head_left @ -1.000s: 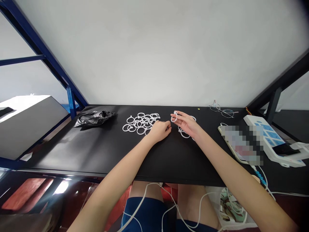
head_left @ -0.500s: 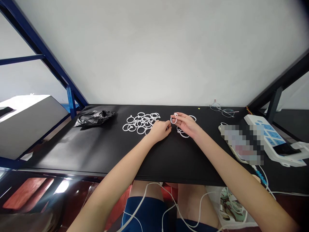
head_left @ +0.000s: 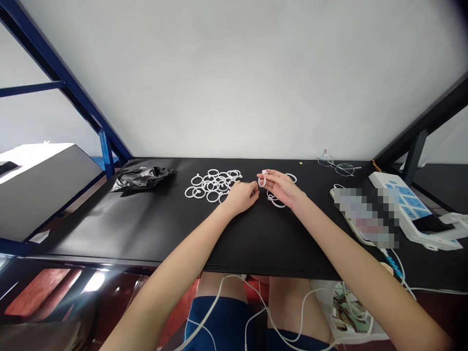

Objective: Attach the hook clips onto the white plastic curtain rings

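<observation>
A pile of several white plastic rings [head_left: 211,185] lies on the black table [head_left: 153,224]. My left hand [head_left: 242,196] rests at the pile's right edge with its fingers curled; what they hold, if anything, is hidden. My right hand [head_left: 281,186] pinches one white ring [head_left: 262,180] upright between thumb and fingers, just right of my left hand. A few more white rings [head_left: 275,200] lie under and beside my right hand.
A crumpled black plastic bag [head_left: 141,177] lies at the left back. Glasses [head_left: 338,167], a blurred flat object [head_left: 365,214] and a white power strip [head_left: 409,207] sit at the right. White cables [head_left: 256,317] hang over my lap below the table edge.
My right hand has drawn slightly left and closer to my left hand, keeping the ring pinched. My left hand has barely moved.
</observation>
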The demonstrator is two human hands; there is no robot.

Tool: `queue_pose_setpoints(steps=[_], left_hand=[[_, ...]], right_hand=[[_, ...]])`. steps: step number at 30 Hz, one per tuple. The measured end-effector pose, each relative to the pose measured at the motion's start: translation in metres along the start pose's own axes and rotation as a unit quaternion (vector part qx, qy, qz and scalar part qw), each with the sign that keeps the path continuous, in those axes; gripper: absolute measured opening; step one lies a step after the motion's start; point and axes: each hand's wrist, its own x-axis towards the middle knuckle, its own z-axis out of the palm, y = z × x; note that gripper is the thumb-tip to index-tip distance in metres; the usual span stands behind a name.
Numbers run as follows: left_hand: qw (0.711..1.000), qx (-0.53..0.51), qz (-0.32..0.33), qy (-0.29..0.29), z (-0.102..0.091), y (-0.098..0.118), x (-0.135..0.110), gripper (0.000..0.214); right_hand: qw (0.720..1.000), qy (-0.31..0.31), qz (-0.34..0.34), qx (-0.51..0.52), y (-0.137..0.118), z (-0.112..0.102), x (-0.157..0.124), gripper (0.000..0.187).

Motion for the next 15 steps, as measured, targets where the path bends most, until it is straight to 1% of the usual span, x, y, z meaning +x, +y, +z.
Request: queue_pose_setpoints(steps=[15], left_hand=[[1.0,0.006,-0.003,-0.007,-0.0008,0.001,0.0002,0.012]], right_hand=[[1.0,0.002,-0.001,-0.011,0.0006,-0.0008,0.0005,0.006]])
